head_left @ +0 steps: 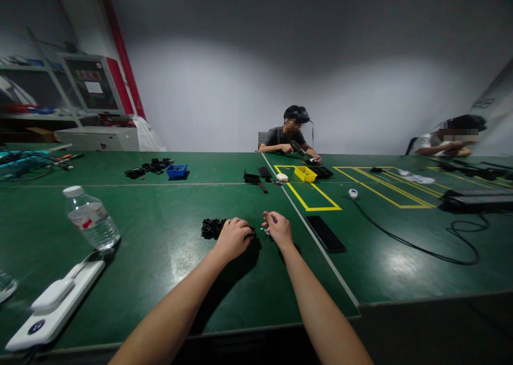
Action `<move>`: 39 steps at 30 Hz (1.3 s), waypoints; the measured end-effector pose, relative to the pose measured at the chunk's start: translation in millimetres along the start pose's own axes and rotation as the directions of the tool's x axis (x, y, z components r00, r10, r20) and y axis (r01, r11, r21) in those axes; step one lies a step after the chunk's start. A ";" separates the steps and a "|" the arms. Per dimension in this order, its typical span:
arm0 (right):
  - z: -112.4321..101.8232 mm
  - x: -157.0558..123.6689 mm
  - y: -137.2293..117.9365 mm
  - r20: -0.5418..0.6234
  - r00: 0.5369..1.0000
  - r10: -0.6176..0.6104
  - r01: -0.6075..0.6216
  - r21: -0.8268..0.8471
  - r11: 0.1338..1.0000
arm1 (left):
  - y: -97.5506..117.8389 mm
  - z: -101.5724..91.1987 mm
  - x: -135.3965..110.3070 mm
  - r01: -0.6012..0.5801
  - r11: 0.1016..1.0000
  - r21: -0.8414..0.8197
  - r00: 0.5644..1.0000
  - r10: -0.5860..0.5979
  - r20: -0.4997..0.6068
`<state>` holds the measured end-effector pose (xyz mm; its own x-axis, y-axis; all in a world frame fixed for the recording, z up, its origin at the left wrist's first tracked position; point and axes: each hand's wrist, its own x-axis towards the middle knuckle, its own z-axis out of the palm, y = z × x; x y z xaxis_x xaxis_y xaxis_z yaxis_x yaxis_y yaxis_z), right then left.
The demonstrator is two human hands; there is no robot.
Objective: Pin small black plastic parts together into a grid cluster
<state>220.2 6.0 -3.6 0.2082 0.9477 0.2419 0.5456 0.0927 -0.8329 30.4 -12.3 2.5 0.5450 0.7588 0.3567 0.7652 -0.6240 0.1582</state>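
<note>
While the left hand [235,238] rests over the black parts [211,228] at right, the right hand [279,228] curls near silvery bits [264,231]; whether either grips anything is unclear.

I observe a capped water bottle [94,220] at left on the green bench [152,210], a blue bin [177,175] beyond it, a black phone [325,234] at right, and a yellow bin [308,177] near a seated person [276,136].

Black parts [210,228] are partly covered by the left hand [233,237]; small shiny bits [265,231] are seen beside the right hand [278,228].
</note>
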 end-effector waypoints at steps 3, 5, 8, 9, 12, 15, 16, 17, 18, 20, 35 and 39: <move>-4.2 -0.6 -2.2 -0.008 0.999 0.039 -0.040 -0.240 0.970 | -1.3 1.1 -0.2 -0.011 1.000 0.018 1.000 0.011 0.001; -5.4 -0.7 -2.5 -0.011 0.999 0.037 -0.038 -0.372 0.927 | -2.0 1.5 -0.2 -0.020 0.999 0.030 1.000 0.020 0.001; -4.8 -0.5 -1.0 0.022 0.999 0.045 -0.030 -0.475 0.880 | -2.0 0.9 -0.3 -0.029 0.999 0.043 1.000 0.028 0.011; -4.3 -0.4 -0.3 0.039 0.998 0.052 -0.026 -0.490 0.872 | -1.6 0.5 -0.4 -0.032 0.998 0.046 0.999 0.031 0.018; -3.4 -0.2 1.1 0.074 0.995 0.062 -0.016 -0.508 0.861 | -0.2 -0.5 -0.5 -0.037 0.998 0.051 0.999 0.035 0.042; -3.6 -0.2 1.3 0.088 0.994 0.064 -0.009 -0.519 0.855 | 0.7 -0.4 -0.7 -0.037 0.998 0.056 0.998 0.034 0.059; -3.8 -0.3 1.2 0.089 0.994 0.064 -0.008 -0.522 0.853 | 0.8 -0.1 -0.7 -0.037 0.998 0.056 0.997 0.033 0.062; -3.9 -0.3 1.1 0.089 0.994 0.062 -0.006 -0.524 0.852 | 0.7 0.4 -0.8 -0.038 0.998 0.056 0.997 0.035 0.064; -3.9 -0.4 1.1 0.090 0.994 0.056 -0.001 -0.524 0.852 | 0.6 0.9 -0.9 -0.040 0.998 0.054 0.997 0.036 0.064; -3.5 -0.5 1.2 0.091 0.995 0.042 0.012 -0.522 0.853 | 0.3 1.8 -0.9 -0.041 0.998 0.048 0.997 0.038 0.063; -0.2 -0.4 6.0 0.126 0.992 0.010 0.064 -0.568 0.821 | 1.9 0.6 -1.1 -0.029 0.998 0.049 0.997 0.026 0.078; -0.1 -0.5 6.8 0.123 0.992 0.018 0.055 -0.562 0.825 | 2.0 0.7 -1.4 -0.027 0.999 0.038 0.996 0.024 0.087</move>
<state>223.9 6.1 -9.3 0.1167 0.9795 0.1641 0.9181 -0.0434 -0.3940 31.4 -14.5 1.7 0.5908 0.7571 0.2786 0.7627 -0.6368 0.1130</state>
